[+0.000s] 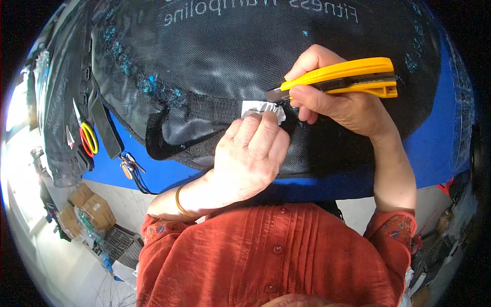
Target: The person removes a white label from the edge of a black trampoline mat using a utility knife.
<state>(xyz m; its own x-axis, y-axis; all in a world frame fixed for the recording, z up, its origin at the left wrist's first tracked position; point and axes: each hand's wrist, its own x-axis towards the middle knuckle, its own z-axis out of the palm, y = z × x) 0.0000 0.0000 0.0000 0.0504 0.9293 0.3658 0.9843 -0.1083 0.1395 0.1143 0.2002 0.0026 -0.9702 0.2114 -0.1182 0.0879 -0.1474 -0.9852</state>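
Observation:
In my right hand [340,102] is a yellow box cutter [348,77], its short blade out and pointing left. The blade tip is just above a crumpled white label [263,107] at the end of a black strap [209,108]. My left hand [250,153] has its fingers bent together over the label's lower edge, against the black mesh fabric [230,56]. Bits of blue thread [151,84] cling to the fabric around the strap. Reversed printed lettering runs along the fabric's top.
Scissors with red and yellow handles [88,138] lie at the left, beside a black strap piece and keys [130,162]. The blue table [327,188] shows under the fabric. Cardboard boxes [97,211] and a grey crate [120,245] stand on the floor, lower left.

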